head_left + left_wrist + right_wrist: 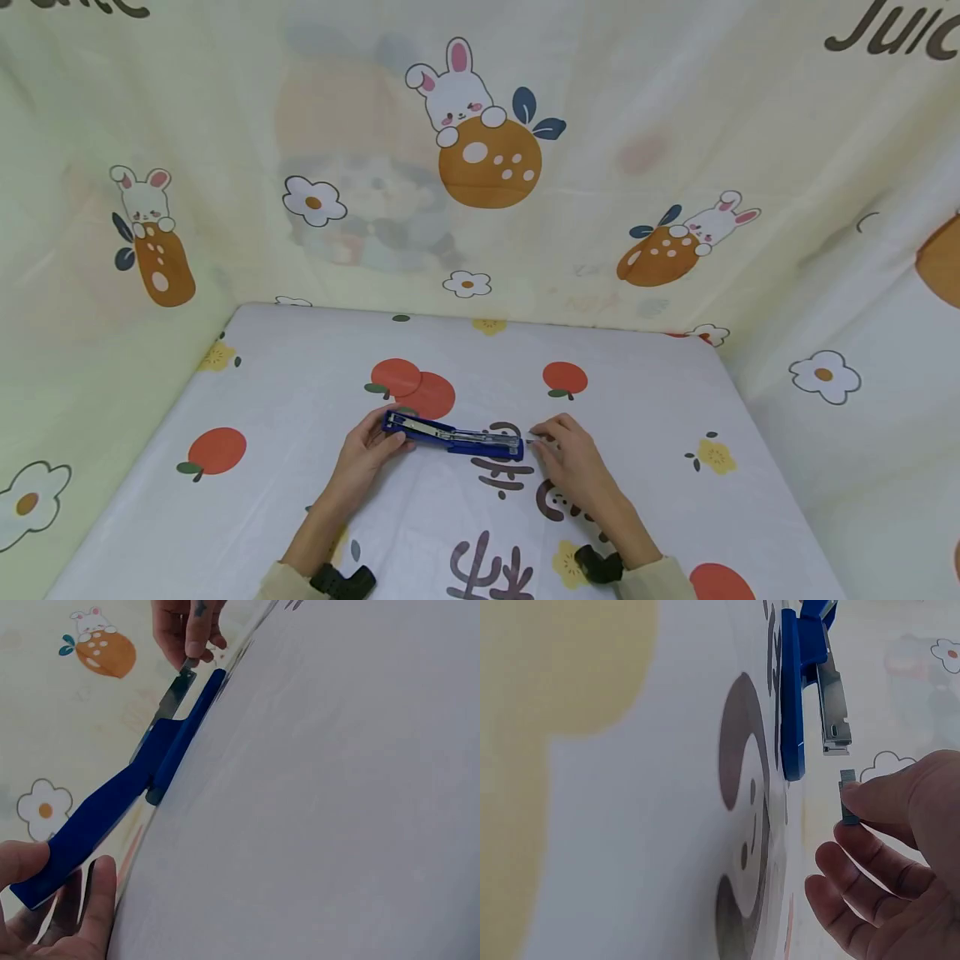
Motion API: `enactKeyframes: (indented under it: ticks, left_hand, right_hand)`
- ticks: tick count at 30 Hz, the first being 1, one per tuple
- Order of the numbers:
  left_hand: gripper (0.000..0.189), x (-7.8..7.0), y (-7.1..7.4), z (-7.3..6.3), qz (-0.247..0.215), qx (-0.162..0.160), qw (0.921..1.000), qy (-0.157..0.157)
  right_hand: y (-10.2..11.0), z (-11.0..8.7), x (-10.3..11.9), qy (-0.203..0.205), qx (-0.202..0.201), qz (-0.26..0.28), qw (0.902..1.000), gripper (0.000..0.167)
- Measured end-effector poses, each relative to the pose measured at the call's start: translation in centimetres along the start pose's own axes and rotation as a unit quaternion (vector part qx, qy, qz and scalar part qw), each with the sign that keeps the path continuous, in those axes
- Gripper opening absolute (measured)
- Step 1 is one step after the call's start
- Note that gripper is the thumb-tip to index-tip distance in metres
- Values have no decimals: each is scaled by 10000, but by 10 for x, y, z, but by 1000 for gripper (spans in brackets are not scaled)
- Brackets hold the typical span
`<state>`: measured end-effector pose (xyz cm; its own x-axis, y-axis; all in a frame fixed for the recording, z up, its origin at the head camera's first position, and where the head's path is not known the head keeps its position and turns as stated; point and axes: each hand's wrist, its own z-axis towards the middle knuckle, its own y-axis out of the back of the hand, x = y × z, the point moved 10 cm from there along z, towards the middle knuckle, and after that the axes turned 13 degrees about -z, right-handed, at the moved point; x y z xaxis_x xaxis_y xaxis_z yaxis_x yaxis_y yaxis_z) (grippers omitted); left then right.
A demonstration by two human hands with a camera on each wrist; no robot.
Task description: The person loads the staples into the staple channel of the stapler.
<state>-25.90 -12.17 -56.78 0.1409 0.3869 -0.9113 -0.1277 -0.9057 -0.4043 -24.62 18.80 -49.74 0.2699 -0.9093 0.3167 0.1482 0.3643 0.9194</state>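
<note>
A blue stapler (427, 431) lies folded wide open over the middle of the table, its metal staple channel (831, 701) bare. My left hand (365, 454) grips the far end of its raised cover between thumb and fingers. The blue base (791, 697) is low, close over the cloth. Off the channel's front end, my right hand (576, 467) pinches a short strip of staples (847, 777) between thumb and index finger. A small gap shows between strip and channel in the right wrist view. The other right fingers are loosely bent, and the thumb hides part of the strip.
A white cloth (285, 400) printed with fruit and flowers covers the table. Pale curtains (225, 100) with rabbit prints hang behind it and at both sides. A dark wrist camera (343, 581) is strapped to the left wrist, and another (598, 564) to the right.
</note>
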Motion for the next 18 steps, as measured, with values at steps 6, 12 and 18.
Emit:
enactKeyframes:
  ticks: [6, 12, 18]
  left_hand:
    - [59, 0, 0, 1, -13, -28, 10000, 30]
    - [58, -1, 0, 0, 0, -60, 10000, 56]
    - [59, 0, 1, 0, -35, -9, 10000, 32]
  right_hand:
    - [-2, 1, 2, 1, 43, 80, 10000, 18]
    - [-4, 2, 4, 11, 29, 185, 9998, 18]
    - [-5, 2, 7, 0, 30, 218, 9998, 19]
